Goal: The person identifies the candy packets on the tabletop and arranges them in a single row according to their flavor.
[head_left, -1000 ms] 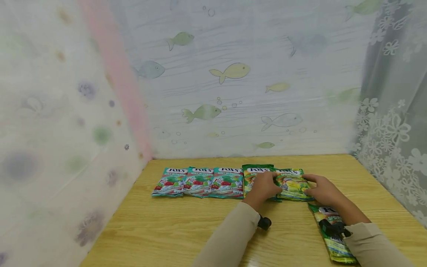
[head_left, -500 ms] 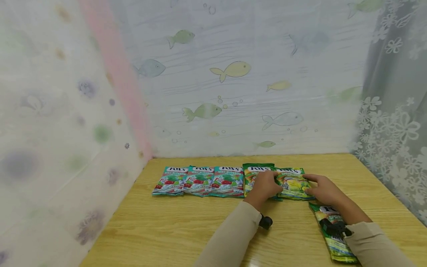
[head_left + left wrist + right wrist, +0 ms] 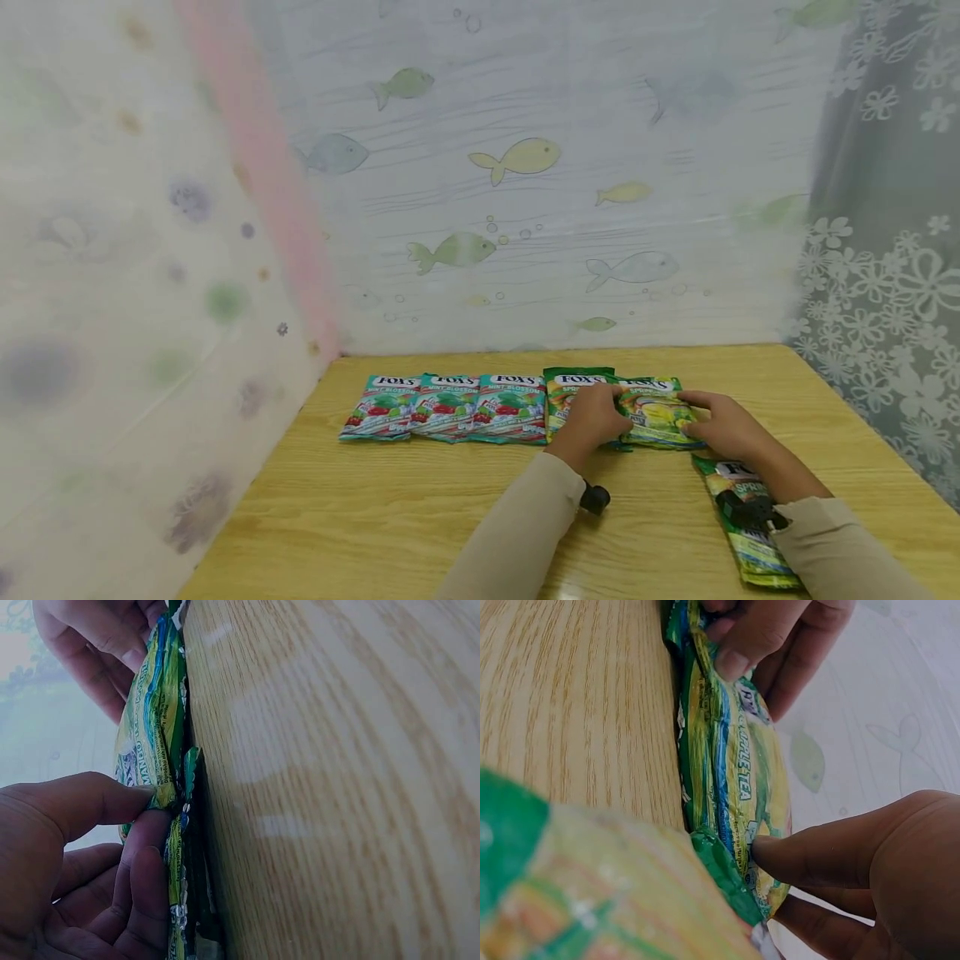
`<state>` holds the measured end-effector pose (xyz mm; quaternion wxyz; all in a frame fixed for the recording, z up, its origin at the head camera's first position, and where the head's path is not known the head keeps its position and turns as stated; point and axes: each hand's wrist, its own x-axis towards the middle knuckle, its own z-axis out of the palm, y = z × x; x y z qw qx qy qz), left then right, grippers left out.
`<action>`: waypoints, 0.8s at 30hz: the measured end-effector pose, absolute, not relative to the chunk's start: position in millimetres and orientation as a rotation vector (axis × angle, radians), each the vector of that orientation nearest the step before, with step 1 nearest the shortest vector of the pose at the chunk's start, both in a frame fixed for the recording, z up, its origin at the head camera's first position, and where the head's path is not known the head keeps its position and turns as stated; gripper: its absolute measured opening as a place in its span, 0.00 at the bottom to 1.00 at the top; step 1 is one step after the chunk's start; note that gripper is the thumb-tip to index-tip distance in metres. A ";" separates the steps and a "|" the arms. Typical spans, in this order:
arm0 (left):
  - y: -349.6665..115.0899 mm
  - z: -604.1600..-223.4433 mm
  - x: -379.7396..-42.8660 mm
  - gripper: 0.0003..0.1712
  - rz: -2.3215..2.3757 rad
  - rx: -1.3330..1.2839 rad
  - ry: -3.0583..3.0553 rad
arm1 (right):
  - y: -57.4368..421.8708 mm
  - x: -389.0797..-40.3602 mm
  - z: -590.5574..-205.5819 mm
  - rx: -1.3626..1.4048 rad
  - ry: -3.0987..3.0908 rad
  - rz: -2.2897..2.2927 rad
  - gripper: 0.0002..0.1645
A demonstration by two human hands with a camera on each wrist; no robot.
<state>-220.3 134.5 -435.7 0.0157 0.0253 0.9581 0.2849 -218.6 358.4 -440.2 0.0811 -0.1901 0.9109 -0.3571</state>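
Note:
A green and yellow FOX'S candy bag (image 3: 654, 414) lies at the right end of a row of bags in the head view. My left hand (image 3: 595, 419) pinches its left edge between thumb and forefinger, seen closely in the left wrist view. On the opposite edge, my right hand (image 3: 726, 427) grips the bag with the thumb on the near side and fingers beyond it. Another green and yellow bag (image 3: 558, 406) sits just left, partly covered by my left hand. A third such bag (image 3: 753, 557) lies under my right forearm, partly hidden.
Three teal Mint Blossom candy bags, including the rightmost one (image 3: 512, 408), continue the row leftward, their edges overlapping. Bare wooden table (image 3: 375, 517) stretches in front of them. A fish-print curtain (image 3: 525, 208) hangs at the table's back edge, with more curtains on both sides.
Hands and bags keep their places across the frames; only a slight shift of the head view shows.

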 end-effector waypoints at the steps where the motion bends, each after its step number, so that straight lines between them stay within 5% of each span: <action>1: 134.5 -435.5 -220.0 0.33 0.884 0.085 2.979 | 358.5 -218.3 -439.9 -0.562 2.724 -1.064 0.38; 24: 134.4 -436.8 -219.5 0.34 0.803 0.115 3.008 | 358.1 -218.7 -439.3 -0.570 2.721 -1.047 0.37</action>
